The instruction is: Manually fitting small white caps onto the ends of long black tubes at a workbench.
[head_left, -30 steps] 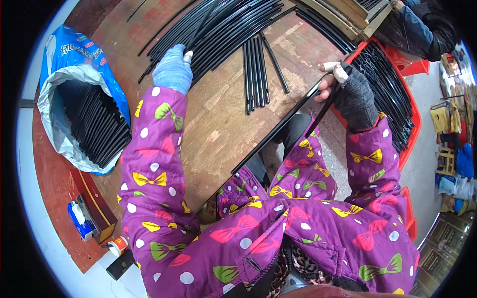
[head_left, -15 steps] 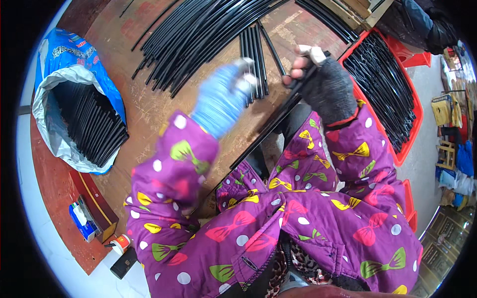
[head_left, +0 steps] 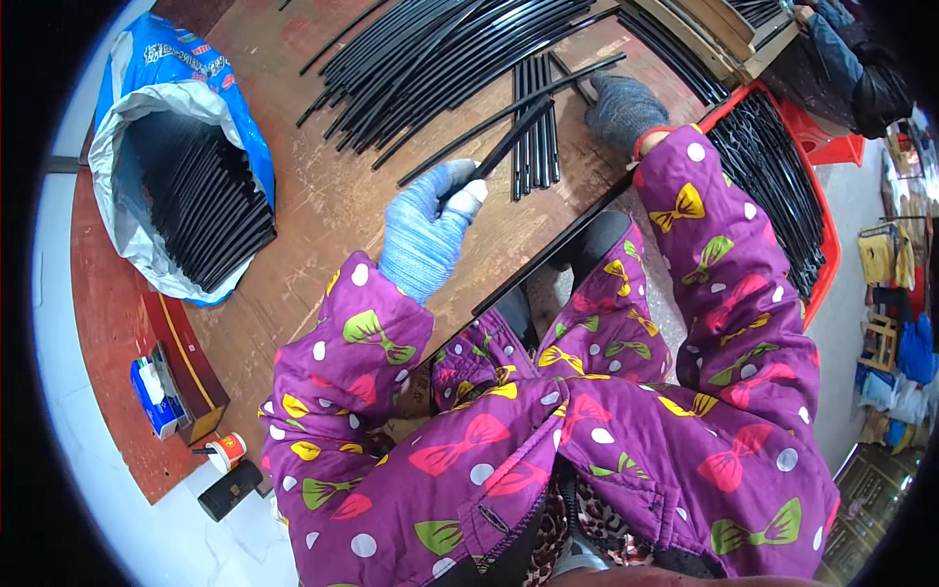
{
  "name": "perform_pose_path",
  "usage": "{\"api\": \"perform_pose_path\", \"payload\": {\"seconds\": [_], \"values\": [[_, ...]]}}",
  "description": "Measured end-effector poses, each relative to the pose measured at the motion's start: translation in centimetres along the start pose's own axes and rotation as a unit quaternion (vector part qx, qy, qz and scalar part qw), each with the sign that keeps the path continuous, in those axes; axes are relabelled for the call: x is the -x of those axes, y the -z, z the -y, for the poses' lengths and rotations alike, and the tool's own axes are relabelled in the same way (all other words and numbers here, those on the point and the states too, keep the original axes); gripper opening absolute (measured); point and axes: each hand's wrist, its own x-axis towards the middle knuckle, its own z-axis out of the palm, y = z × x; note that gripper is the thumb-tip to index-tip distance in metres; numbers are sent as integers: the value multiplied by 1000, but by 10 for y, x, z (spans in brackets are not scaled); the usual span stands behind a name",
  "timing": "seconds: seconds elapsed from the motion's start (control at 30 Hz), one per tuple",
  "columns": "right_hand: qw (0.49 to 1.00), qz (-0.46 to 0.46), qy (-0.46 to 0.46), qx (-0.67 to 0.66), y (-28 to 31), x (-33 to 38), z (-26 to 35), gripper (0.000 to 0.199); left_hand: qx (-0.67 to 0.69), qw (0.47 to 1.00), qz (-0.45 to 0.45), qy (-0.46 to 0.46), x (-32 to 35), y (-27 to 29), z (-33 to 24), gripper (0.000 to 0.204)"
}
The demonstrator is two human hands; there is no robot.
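A person in a purple bow-print jacket works at a wooden table. The left hand, in a blue glove, is closed around a black rod lying slantwise over the table. The right hand, in a grey glove, rests flat beside a small rod bundle, gripping nothing.

Single head-worn fisheye view, steeply downward, close over wooden worktable and lap.

wooden worktable | pale floor | red stool
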Motion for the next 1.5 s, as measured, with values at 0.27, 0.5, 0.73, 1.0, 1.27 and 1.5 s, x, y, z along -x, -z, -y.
{"api": "perform_pose_path", "payload": {"seconds": [0.27,0.5,0.73,1.0,1.27,1.5], "values": [[998,60,-2,-5,62,68,-50,25,-41,999,-20,-29,9,19,8,27],[946,26,92,-311,106,160,-20,25,-101,993,0,-53,14,19,6,24],[946,4,168,-278,114,170,-11,23,-99,991,20,-84,20,17,-1,21],[935,-7,241,-261,116,166,-5,22,-136,976,1,-169,24,25,2,19],[922,-23,293,-252,113,162,-9,27,-165,958,7,-235,27,29,-1,20],[911,-51,392,-118,135,147,-21,34,-272,883,37,-381,25,31,-9,18]]}}
